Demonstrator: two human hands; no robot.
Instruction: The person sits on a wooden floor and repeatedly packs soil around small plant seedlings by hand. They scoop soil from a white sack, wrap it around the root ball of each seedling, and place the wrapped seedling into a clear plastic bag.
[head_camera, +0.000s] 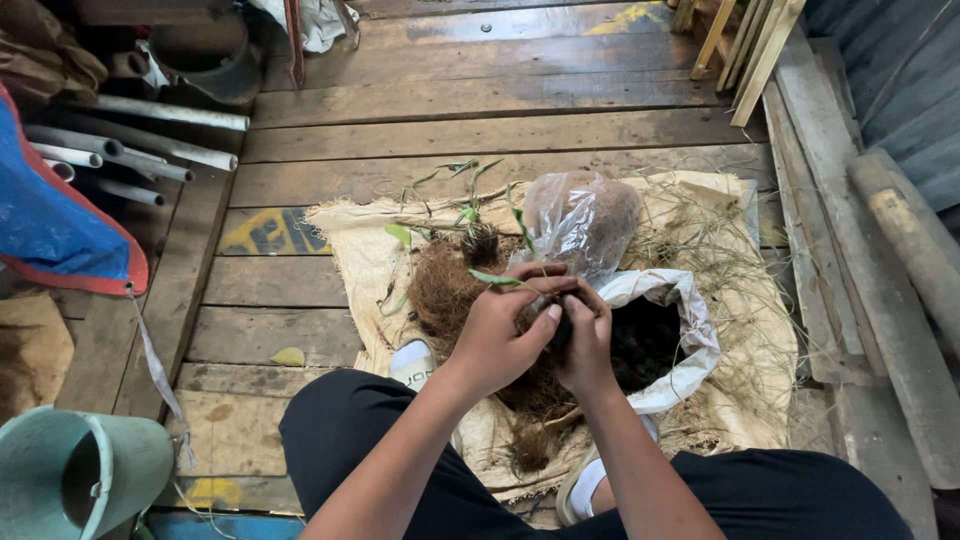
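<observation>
From the head camera, looking down: a person sits on a wooden plank floor (480, 100) with both knees out to the sides. Both hands meet in the middle, just in front of the body.

The left hand (500, 335) and the right hand (588, 335) are touching each other. Together they wrap around a small plant clump (535, 310), a dark little ball of roots and fibre. The clump sits right between the two palms, so neither hand is nearer; both are on it. A thin green leaf (497, 280) sticks out from the clump, to the left and a bit away from the body. So the plant's long line seems to run from the hands out toward the far left.

The left hand is curled, fingers bent over the top of the clump, thumb tucked in. The right hand is curled too, fingers closed on the other side. Neither hand is spread out. (How hard they squeeze, I cannot tell.)

Just past the hands lies a pile of brown coconut fibre (445, 290) with more small green plants (465, 210) on top. Just to the right of the hands is a white sack (690, 330), open, with dark soil inside. Behind the hands stands a clear plastic bag (580, 220), puffed up. All of this rests on a burlap cloth (350, 240).

Far off to the left are grey pipes (150, 150), a blue tarp (50, 220) and a pale green bucket (120, 465).
</observation>
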